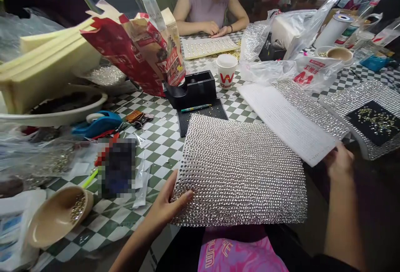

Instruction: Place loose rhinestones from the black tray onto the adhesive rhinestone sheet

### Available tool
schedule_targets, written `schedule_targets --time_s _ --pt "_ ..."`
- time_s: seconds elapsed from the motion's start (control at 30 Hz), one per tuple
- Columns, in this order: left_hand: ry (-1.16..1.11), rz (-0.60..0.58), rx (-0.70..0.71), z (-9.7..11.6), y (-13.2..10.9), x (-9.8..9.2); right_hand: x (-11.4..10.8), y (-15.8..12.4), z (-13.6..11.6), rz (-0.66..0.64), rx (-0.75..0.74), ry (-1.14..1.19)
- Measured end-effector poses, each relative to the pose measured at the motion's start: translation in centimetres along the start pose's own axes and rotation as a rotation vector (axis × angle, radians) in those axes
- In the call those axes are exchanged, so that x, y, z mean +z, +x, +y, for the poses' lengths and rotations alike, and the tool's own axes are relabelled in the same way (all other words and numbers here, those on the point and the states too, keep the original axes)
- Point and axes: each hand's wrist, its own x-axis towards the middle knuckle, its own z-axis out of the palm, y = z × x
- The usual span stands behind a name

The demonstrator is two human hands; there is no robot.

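Observation:
A sheet covered in rows of silvery rhinestones (243, 172) lies tilted over the table's near edge. My left hand (175, 201) grips its left edge, thumb on top and fingers beneath. At the right, my right hand (340, 159) is closed on the near corner of a white paper sheet (287, 122). That paper partly overlaps another rhinestone sheet (321, 109). Farther right, a black patch with loose stones (378, 123) rests on a further rhinestone sheet (343, 97).
A black tape dispenser (200, 86), paper cup (226, 70) and red-brown paper bag (134, 51) stand ahead. At the left are a beige bowl (53, 222), blue tape dispenser (98, 124) and foam blocks (46, 68). A person (208, 5) sits opposite, hands beside a studded sheet (209, 47).

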Motion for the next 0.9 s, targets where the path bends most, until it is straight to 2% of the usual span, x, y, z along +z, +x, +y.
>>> schedule_targets --time_s 0.1,0.17,0.2,0.27,0.33,0.47,0.63,0.77,0.9 --pt "-0.029 -0.014 0.014 -1.1 -0.3 -0.3 -3.2 -3.0 0.5 -0.076 0.080 -0.182" --pt "-0.026 -0.003 0.034 -1.8 -0.4 -0.5 -4.3 -5.4 1.3 -0.221 0.179 -0.315" --pt "-0.018 0.005 0.042 -2.1 -0.5 -0.6 -4.6 -6.6 1.9 -0.342 0.214 -0.404" --pt "0.000 0.003 0.055 -2.5 -0.9 -0.8 -4.5 -8.8 2.9 -0.566 0.197 -0.389" --pt "0.000 0.010 0.053 -2.8 -1.5 -1.0 -4.1 -10.6 3.6 -0.664 0.187 -0.293" --pt "-0.019 0.117 0.018 -3.5 -3.2 -1.5 -3.3 -13.0 3.6 -0.707 0.221 -0.197" --pt "0.024 0.246 -0.030 -5.9 -5.4 -2.7 -2.4 -14.8 2.1 -0.745 0.277 -0.175" --pt "-0.006 0.285 -0.068 -7.4 -6.4 -3.1 -1.3 -15.3 2.0 -0.750 0.258 -0.170" --pt "-0.103 0.311 -0.107 -8.2 -6.3 -3.0 0.4 -15.0 1.9 -0.750 0.245 -0.160"
